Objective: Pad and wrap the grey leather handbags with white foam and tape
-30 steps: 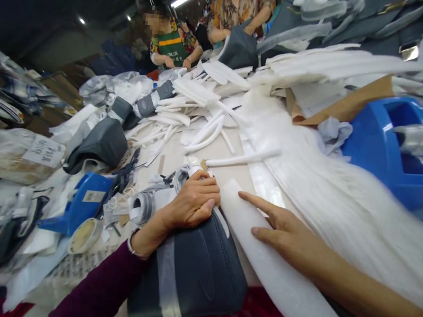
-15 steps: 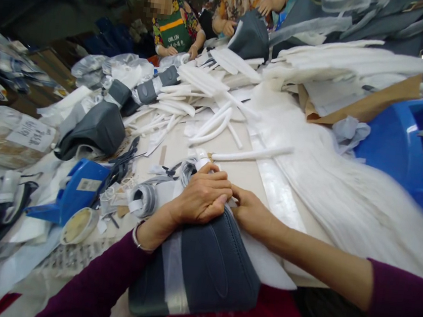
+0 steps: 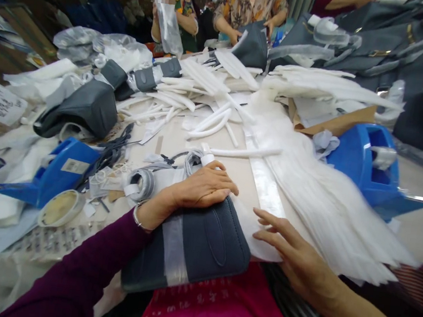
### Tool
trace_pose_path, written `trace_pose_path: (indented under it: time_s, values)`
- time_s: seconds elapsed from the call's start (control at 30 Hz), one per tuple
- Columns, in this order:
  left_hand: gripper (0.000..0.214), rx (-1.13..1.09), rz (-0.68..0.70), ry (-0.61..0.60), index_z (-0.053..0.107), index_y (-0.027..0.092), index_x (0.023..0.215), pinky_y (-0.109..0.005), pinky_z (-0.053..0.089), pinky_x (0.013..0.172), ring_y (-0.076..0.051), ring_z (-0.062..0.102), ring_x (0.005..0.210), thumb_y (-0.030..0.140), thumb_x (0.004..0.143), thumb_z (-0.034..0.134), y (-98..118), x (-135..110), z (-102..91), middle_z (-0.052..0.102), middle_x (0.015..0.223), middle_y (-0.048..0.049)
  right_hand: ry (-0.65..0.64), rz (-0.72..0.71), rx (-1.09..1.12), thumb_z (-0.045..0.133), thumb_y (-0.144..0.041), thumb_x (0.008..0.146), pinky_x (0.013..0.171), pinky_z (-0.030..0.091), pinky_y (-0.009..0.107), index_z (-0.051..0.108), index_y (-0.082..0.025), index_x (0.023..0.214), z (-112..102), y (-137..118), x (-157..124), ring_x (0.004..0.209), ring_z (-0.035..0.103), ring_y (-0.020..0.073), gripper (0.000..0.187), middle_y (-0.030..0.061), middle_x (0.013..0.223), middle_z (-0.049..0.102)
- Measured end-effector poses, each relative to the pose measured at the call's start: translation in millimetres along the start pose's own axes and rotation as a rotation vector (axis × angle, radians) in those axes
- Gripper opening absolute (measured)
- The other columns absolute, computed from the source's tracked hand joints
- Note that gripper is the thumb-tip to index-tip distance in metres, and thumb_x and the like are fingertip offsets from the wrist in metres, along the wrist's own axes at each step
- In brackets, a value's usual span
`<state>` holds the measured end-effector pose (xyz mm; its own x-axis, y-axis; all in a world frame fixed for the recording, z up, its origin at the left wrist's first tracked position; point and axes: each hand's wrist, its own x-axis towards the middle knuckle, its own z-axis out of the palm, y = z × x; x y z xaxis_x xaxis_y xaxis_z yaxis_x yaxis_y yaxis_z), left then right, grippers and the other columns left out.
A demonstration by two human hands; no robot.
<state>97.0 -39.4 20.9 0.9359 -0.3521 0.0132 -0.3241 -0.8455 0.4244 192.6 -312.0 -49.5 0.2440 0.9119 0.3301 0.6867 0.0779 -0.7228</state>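
Observation:
A dark blue leather bag (image 3: 199, 243) lies at the table's front edge, partly over my lap. A clear strip (image 3: 173, 251) wraps around its body. My left hand (image 3: 203, 184) grips the bag's far edge, its fingers curled over the top and the fingertips partly hidden. To the right, my right hand (image 3: 291, 249) is apart from the bag, fingers spread and holding nothing. Beneath and beside it is a thin white sheet (image 3: 244, 221) that sticks out from under the bag. Wrapped rolled handles (image 3: 143, 184) lie just beyond my left wrist.
Blue tape dispensers stand on the right (image 3: 353, 149) and left (image 3: 61, 169). A small tub (image 3: 61, 207) sits near the left one. White fibrous strips (image 3: 306, 200) cover the right; foam strips (image 3: 205, 79) pile up farther back. Two co-workers (image 3: 252, 3) handle items across the table.
My right hand has left the bag's far edge beside my left hand and moved right, its fingers opening. One co-worker has raised a clear plastic bag. The view has shifted slightly.

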Motion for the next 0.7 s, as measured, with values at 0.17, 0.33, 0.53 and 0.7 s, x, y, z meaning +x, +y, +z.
trace_pose_path:
  time_s: [0.17, 0.33, 0.53, 0.7]
  values:
    - [0.024, 0.004, 0.019, 0.026, 0.050, 0.019, 0.099, -0.041, 0.031, 0.101, -0.018, 0.056, 0.082, 0.027, 0.093, 0.028, 5, -2, -1.3, 0.064, 0.095, -0.0048, 0.080, 0.044, 0.096, 0.043, -0.004, 0.080, 0.083, 0.049, 0.031, 0.061, -0.021, 0.094, 13, -19, 26, 0.097, 0.059, 0.0176, 0.029, 0.0065, 0.100, 0.063]
    - [0.025, -0.018, 0.024, 0.055, 0.049, 0.019, 0.099, -0.041, 0.032, 0.100, -0.018, 0.053, 0.082, 0.027, 0.094, 0.026, 5, -3, -1.0, 0.062, 0.097, -0.0053, 0.083, 0.419, 0.201, 0.060, -0.017, 0.074, 0.057, 0.041, 0.024, 0.051, -0.021, 0.073, 18, -33, 62, 0.060, 0.051, 0.0123, 0.011, -0.0036, 0.064, 0.053]
    - [0.026, 0.007, 0.032, 0.067, 0.047, 0.019, 0.089, -0.040, 0.033, 0.098, -0.017, 0.049, 0.075, 0.029, 0.095, 0.023, 4, -2, -1.0, 0.058, 0.086, -0.0039, -0.027, 0.497, 0.319, 0.058, -0.015, 0.065, 0.046, 0.029, 0.022, 0.045, -0.020, 0.056, 26, -37, 100, 0.048, 0.040, 0.0079, 0.016, -0.0064, 0.051, 0.045]
    - [0.030, 0.008, 0.045, 0.052, 0.048, 0.018, 0.082, -0.039, 0.033, 0.096, -0.016, 0.049, 0.071, 0.030, 0.095, 0.024, 0, 0, 2.2, 0.057, 0.078, -0.0023, 0.005, 0.516, 0.609, 0.056, -0.019, 0.071, 0.048, 0.036, 0.021, 0.054, -0.018, 0.062, 20, -39, 104, 0.051, 0.044, 0.0085, 0.009, -0.0050, 0.056, 0.049]
